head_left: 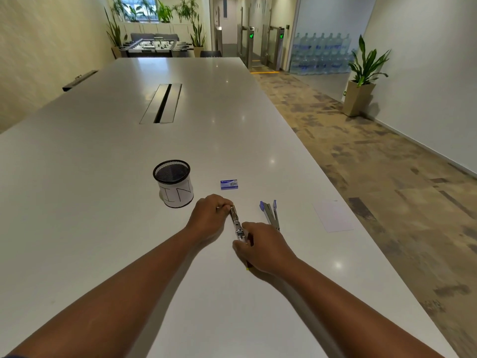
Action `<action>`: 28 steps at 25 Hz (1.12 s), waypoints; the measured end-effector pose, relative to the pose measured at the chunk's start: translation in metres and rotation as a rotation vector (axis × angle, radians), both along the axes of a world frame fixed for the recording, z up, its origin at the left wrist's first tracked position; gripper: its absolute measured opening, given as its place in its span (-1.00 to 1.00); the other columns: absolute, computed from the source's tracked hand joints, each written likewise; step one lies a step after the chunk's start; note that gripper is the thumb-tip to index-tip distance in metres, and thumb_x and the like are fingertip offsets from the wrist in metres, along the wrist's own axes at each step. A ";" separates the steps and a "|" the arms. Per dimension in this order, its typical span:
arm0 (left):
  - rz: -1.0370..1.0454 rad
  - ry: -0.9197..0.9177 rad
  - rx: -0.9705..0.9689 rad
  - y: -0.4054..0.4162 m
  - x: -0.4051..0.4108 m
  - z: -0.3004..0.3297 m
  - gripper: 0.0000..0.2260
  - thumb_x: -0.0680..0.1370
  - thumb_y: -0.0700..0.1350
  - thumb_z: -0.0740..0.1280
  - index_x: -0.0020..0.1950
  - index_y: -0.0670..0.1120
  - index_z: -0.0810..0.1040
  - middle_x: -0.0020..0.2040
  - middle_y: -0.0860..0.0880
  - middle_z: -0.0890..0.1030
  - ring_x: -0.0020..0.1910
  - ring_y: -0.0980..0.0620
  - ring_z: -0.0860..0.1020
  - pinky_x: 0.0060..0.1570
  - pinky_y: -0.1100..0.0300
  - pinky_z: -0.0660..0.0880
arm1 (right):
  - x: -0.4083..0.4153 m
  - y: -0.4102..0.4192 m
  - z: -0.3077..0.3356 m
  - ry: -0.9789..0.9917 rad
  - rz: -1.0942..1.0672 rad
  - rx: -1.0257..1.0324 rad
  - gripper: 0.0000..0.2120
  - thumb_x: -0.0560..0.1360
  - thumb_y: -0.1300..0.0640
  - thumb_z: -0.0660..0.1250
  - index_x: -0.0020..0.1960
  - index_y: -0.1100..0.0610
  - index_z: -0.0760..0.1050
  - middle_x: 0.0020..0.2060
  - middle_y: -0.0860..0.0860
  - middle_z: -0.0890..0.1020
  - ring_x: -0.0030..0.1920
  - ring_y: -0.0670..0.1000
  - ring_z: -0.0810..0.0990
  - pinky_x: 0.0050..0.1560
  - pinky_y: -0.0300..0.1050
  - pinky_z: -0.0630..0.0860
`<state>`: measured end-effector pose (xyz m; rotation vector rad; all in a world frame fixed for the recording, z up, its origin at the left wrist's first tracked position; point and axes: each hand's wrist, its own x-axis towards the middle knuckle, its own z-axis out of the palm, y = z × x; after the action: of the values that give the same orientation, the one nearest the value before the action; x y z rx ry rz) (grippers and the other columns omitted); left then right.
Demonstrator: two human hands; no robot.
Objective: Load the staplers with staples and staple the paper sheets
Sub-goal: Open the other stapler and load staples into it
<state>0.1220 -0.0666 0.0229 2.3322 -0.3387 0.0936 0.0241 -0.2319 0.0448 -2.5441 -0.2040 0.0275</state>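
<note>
1. Left hand (pixel 210 215) pinches the far tip of the open stapler (pixel 238 227); right hand (pixel 260 245) grips its near end.
2. Its long axis runs near-to-far, close to the table (pixel 103 177)'s right edge.
3. Staple box (pixel 229 184) lies just beyond, nearer the left hand.

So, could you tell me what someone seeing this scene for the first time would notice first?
Most likely the two hands meeting low at the centre of the white table: the left hand and the right hand both grip an opened metal stapler. Just right of them lies a second stapler, splayed open, with paper sheets farther right. Behind the hands stand a mesh cup marked IN and a small blue staple box.
</note>
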 end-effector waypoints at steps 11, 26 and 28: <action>-0.073 -0.212 0.136 0.007 -0.001 -0.019 -0.73 0.58 -0.18 0.27 0.23 -0.01 0.62 0.07 0.00 0.63 0.04 -0.02 0.54 0.06 0.07 0.51 | 0.048 -0.019 0.022 0.282 0.178 0.115 -0.41 0.44 0.18 0.45 0.42 -0.11 0.40 -0.15 0.02 0.65 -0.15 -0.07 0.62 0.04 0.01 0.60; -0.051 -0.191 0.135 0.006 0.004 -0.023 -0.72 0.58 -0.10 0.26 0.21 0.12 0.63 0.04 0.10 0.59 0.00 0.06 0.49 -0.03 0.16 0.50 | 0.071 -0.018 0.026 0.465 0.229 0.136 -0.41 0.44 0.27 0.50 0.34 -0.04 0.32 -0.23 0.14 0.75 -0.29 0.05 0.72 0.07 0.17 0.67; -0.038 -0.196 0.126 0.006 0.006 -0.026 -0.71 0.57 -0.05 0.23 0.22 0.11 0.64 0.05 0.11 0.59 -0.01 0.06 0.49 -0.04 0.14 0.52 | 0.069 -0.019 0.024 0.434 0.222 0.108 -0.50 0.45 0.25 0.50 0.26 -0.04 0.35 -0.21 0.14 0.74 -0.26 0.06 0.71 0.10 0.20 0.65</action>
<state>0.1281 -0.0607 -0.0027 2.4456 -0.4986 0.2909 0.0928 -0.2511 0.0686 -2.3288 -0.3030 0.6293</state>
